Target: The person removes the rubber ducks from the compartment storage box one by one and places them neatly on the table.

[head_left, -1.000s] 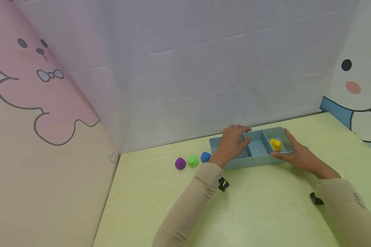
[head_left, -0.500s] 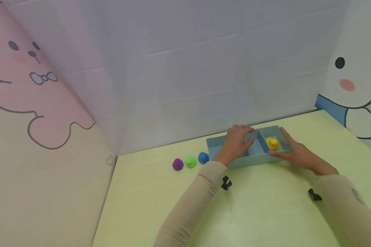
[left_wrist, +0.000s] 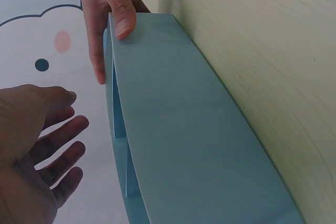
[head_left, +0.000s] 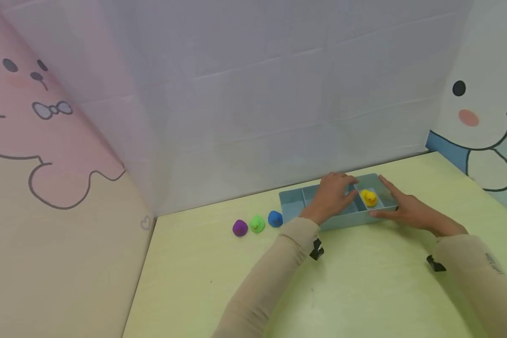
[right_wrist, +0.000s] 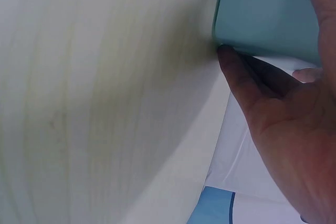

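Observation:
A blue-grey divided box (head_left: 342, 221) stands on the table near the back wall. In its rightmost compartment sits a yellow toy duck (head_left: 369, 198). My left hand (head_left: 333, 196) hovers over the middle compartments, fingers loosely bent and nothing between them; in the left wrist view, this left hand (left_wrist: 37, 150) is apart from the box wall. My right hand (head_left: 414, 215) holds the box's right end, thumb on the front wall and fingers along the end. In the right wrist view, fingertips (right_wrist: 227, 53) of that hand reach the box's lower corner.
Left of the box, a blue toy duck (head_left: 275, 218), a green toy duck (head_left: 257, 224) and a purple toy duck (head_left: 240, 228) stand in a row on the pale yellow table (head_left: 219, 291). A white wall (head_left: 245, 117) rises right behind the box; printed side walls flank the table.
My left hand has moved right along the box, toward the yellow duck's compartment, uncovering the leftmost compartment. My right hand stays at the box's right end. The head view has shifted slightly.

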`<state>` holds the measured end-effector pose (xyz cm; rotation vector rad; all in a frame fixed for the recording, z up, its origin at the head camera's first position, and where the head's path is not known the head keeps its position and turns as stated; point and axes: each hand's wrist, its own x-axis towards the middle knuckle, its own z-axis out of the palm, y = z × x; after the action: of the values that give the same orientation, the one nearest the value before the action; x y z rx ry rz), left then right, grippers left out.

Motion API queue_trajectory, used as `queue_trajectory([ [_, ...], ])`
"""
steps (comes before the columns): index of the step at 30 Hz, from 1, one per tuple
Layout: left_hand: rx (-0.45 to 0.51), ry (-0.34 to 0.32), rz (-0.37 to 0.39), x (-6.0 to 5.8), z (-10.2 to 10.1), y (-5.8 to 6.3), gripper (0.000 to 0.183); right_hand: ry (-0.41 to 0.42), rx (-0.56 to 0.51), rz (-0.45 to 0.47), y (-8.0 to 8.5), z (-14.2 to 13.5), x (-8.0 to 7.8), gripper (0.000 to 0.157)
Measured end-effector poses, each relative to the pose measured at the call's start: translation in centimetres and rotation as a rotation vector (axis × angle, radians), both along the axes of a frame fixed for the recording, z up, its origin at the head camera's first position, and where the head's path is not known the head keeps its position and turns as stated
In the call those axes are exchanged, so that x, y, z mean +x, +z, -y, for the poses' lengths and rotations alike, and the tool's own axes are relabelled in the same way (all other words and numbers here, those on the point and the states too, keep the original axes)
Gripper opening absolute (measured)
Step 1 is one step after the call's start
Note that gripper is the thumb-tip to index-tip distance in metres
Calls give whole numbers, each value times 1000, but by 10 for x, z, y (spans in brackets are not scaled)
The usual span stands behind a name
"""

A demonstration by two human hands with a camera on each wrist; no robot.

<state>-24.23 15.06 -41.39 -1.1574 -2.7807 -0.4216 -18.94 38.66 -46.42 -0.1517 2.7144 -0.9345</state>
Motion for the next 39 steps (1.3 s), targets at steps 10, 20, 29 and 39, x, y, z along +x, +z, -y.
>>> queue_trajectory([
  [10,-92,-21,3,-2,-25,-10,34,27,36,-42,-3,0,-3,126],
  [20,-176,23,21,-4,-44,-17,33,65,24,-112,-4,2,-2,124],
  [29,-210,48,4,-5,-52,-20,26,73,5,-101,-2,3,-3,122],
  [39,-285,142,-21,-7,-67,-24,26,86,-19,-105,-3,3,-1,121],
])
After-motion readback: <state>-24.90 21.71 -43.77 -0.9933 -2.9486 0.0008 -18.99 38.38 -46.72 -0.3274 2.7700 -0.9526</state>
